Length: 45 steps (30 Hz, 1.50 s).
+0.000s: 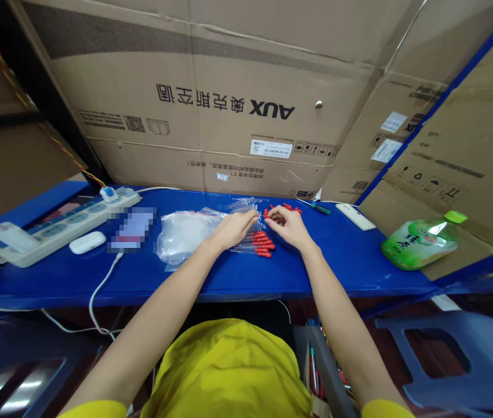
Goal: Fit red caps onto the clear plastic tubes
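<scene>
Over a pile of thin clear dropper tubes [246, 203], my left hand [238, 226] is closed, fingertips pinched on what looks like one tube. Just to the right, my right hand [289, 225] is curled with thumb and finger together among small red rubber bulbs [287, 206]; what it pinches is too small to make out. The two sets of fingertips nearly meet. In front of them lies a row of droppers with red bulbs [264, 239] fitted, bulbs pointing right. Clear plastic zip bags [183, 235] lie left of my left hand.
On the blue table [229, 284] are a power strip [72, 223], a white case [87, 242], a phone [133, 229] on a cable, a green-handled screwdriver [320, 209], a white rectangular device [355, 216] and a green bottle [420, 241]. A cardboard panel [211, 69] stands behind.
</scene>
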Each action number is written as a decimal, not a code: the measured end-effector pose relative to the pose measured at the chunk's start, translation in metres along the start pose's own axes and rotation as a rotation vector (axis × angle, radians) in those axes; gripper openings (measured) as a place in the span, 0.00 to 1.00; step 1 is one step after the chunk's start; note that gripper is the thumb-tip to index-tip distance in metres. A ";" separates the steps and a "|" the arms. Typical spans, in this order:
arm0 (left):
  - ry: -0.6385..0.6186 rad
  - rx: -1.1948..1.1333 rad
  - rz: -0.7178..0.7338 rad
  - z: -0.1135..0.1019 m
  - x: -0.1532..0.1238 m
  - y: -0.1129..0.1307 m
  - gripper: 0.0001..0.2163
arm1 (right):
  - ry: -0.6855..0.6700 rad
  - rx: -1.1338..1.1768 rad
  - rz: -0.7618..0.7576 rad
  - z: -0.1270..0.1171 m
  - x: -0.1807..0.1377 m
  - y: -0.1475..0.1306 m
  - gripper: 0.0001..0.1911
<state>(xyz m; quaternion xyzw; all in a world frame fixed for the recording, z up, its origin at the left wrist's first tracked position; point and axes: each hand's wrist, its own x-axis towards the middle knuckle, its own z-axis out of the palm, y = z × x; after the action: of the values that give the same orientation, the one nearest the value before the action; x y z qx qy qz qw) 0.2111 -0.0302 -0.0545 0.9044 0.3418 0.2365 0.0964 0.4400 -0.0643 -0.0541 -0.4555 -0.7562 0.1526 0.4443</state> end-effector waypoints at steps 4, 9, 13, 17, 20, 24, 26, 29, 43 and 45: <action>0.003 0.009 -0.001 -0.001 0.000 0.003 0.15 | 0.024 0.022 -0.021 0.005 -0.001 0.000 0.13; 0.013 0.013 0.019 0.000 0.000 0.002 0.15 | 0.065 0.008 -0.052 0.007 -0.001 0.001 0.12; 0.042 0.003 0.053 0.001 0.001 -0.001 0.17 | 0.088 0.016 -0.068 0.009 -0.002 0.000 0.11; 0.052 -0.009 0.085 0.000 0.001 -0.003 0.17 | 0.092 0.038 -0.076 0.010 -0.002 -0.001 0.10; 0.055 -0.003 0.094 0.000 0.000 -0.004 0.17 | 0.083 0.030 -0.072 0.010 -0.002 0.000 0.09; 0.043 0.011 0.095 -0.001 0.000 -0.006 0.16 | 0.083 0.023 -0.073 0.011 -0.002 0.001 0.09; 0.035 0.025 0.095 -0.002 0.000 -0.006 0.16 | 0.081 0.028 -0.073 0.011 -0.002 0.001 0.09; 0.033 0.053 0.097 -0.002 0.001 -0.006 0.16 | 0.070 0.031 -0.071 0.012 -0.002 0.002 0.09; 0.020 0.134 0.088 -0.005 -0.001 -0.002 0.15 | 0.036 0.025 -0.034 0.012 -0.002 0.006 0.10; 0.052 0.107 0.082 -0.005 -0.001 -0.002 0.16 | 0.061 0.080 -0.002 0.013 -0.001 0.008 0.12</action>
<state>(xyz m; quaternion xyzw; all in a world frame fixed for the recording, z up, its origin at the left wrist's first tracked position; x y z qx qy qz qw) 0.2066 -0.0294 -0.0515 0.9151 0.3189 0.2449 0.0291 0.4342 -0.0589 -0.0666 -0.4410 -0.7363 0.1681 0.4850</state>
